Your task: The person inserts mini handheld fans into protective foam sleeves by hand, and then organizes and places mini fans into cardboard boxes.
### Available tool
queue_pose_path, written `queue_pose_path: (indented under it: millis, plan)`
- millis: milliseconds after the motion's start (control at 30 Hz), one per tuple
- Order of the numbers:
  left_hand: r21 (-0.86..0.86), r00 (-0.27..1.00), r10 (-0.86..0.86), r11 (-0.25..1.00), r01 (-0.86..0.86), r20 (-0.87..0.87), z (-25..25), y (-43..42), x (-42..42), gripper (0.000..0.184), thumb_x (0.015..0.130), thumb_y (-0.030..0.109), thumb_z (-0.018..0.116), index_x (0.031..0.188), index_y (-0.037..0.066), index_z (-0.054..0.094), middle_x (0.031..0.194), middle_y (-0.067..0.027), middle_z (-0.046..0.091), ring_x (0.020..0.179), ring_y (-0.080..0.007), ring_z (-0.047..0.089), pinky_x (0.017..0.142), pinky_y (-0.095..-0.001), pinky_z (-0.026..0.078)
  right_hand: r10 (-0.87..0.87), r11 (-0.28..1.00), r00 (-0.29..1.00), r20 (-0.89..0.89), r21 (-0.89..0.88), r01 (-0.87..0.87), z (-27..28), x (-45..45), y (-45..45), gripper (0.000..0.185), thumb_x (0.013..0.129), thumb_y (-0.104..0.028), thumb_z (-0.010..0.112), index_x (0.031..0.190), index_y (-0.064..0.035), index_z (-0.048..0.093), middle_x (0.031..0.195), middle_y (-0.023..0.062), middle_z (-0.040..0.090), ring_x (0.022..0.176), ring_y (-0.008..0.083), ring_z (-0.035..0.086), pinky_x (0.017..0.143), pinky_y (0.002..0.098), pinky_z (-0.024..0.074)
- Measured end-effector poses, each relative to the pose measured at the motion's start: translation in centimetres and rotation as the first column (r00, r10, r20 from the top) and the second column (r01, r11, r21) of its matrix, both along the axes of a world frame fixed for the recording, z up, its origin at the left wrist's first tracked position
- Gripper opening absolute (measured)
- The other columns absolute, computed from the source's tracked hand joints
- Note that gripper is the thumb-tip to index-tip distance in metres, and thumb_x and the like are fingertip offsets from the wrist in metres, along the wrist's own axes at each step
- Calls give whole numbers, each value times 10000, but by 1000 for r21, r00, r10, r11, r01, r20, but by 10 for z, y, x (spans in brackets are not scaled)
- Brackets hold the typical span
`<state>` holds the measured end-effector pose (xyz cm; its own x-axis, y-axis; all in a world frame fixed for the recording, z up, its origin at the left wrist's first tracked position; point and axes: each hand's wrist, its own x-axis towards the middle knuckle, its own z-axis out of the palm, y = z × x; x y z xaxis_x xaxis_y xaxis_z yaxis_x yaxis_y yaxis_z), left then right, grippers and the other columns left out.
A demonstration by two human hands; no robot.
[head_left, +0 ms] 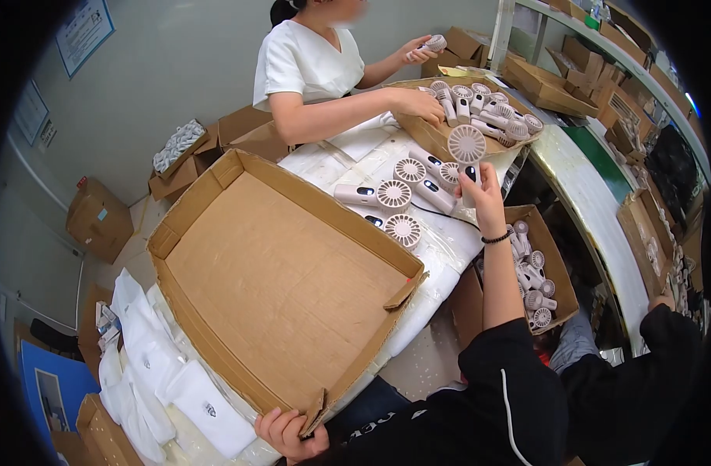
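Note:
My right hand [482,190] is closed around the handle of a small pinkish-white fan [467,145], held upright with its round grille up, above the table near other fans. Several similar fans [393,194] lie on the white-covered table between the two cardboard trays, with a thin black cable beside them. At the bottom, my left hand [289,435] grips the near corner of a large, shallow cardboard tray [270,272] with nothing in it.
Across the table a person in white [312,66] holds a fan over a cardboard tray of fans [417,132]. Below right is a box of fans [565,291]. A dark-sleeved co-worker [670,342] is at the right. White bags [208,408] lie at the left.

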<state>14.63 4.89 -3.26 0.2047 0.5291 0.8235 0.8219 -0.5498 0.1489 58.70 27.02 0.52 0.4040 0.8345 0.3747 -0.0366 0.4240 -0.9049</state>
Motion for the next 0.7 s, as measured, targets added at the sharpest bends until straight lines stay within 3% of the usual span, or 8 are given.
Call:
queue_pose_path:
  millis: [167, 300, 367, 433, 500, 567, 633, 700]
  plan:
    - [-1, 999, -27, 1000, 27, -41, -2, 1, -6, 215, 580, 188, 614, 763, 116, 526, 790, -45, 558, 910, -281, 493, 935, -454, 299, -5, 1000, 1000, -16, -9, 5, 13, 4, 21, 249, 824, -109, 642, 981, -15, 473, 849, 39, 543, 665, 92, 558, 595, 222, 448]
    - [18, 1000, -4, 1000, 4, -25, -3, 1, -2, 214, 589, 202, 616, 765, 116, 528, 795, -43, 558, 914, -279, 494, 936, -451, 297, -158, 967, 964, 212, -164, 194, 8, 14, 40, 276, 780, -207, 691, 918, 9, 590, 810, 39, 608, 693, 101, 572, 623, 229, 452]
    - [8, 999, 25, 1000, -25, 20, -3, -1, 1, 197, 608, 204, 616, 762, 120, 527, 798, -40, 556, 917, -279, 495, 943, -459, 298, -156, 941, 847, 509, -186, 285, 6, 13, 46, 288, 767, -232, 684, 903, 14, 622, 838, 69, 636, 711, 142, 595, 639, 262, 468]
    - [-21, 997, 61, 998, -60, 46, -1, -4, 6, 186, 617, 203, 616, 759, 123, 525, 798, -38, 554, 919, -279, 496, 947, -465, 298, -218, 943, 768, 602, -72, 325, 1, 13, 54, 262, 772, -233, 662, 879, 5, 637, 835, 98, 638, 709, 201, 605, 656, 303, 470]
    - [-50, 993, 97, 994, -93, 68, 0, -6, 9, 176, 626, 202, 616, 755, 126, 524, 798, -36, 553, 921, -279, 496, 951, -471, 298, -474, 867, 585, 658, 232, 442, 5, 9, 57, 216, 786, -203, 637, 862, -1, 635, 834, 120, 628, 725, 257, 601, 677, 334, 463]
    - [-36, 991, 103, 994, -100, 86, 0, -5, 10, 165, 634, 195, 615, 752, 128, 521, 800, -32, 551, 921, -278, 498, 958, -480, 298, -507, 850, 598, 621, 244, 467, 10, 18, 58, 175, 806, -177, 608, 840, -8, 632, 832, 127, 619, 787, 276, 586, 712, 352, 448]
    - [-20, 990, 107, 994, -105, 90, -3, -4, 10, 170, 630, 196, 616, 752, 125, 521, 795, -33, 551, 916, -277, 500, 954, -477, 300, -696, 708, 471, 542, 411, 574, 8, 44, 63, 153, 810, -161, 592, 862, -22, 628, 876, 132, 620, 849, 284, 572, 755, 372, 441]
    - [-7, 990, 108, 994, -107, 92, -6, -2, 8, 175, 626, 197, 616, 753, 122, 521, 790, -33, 551, 911, -277, 502, 950, -475, 302, -713, 671, 413, 567, 379, 638, 11, 72, 71, 170, 817, -160, 567, 911, -29, 620, 923, 138, 618, 901, 292, 564, 789, 379, 436]
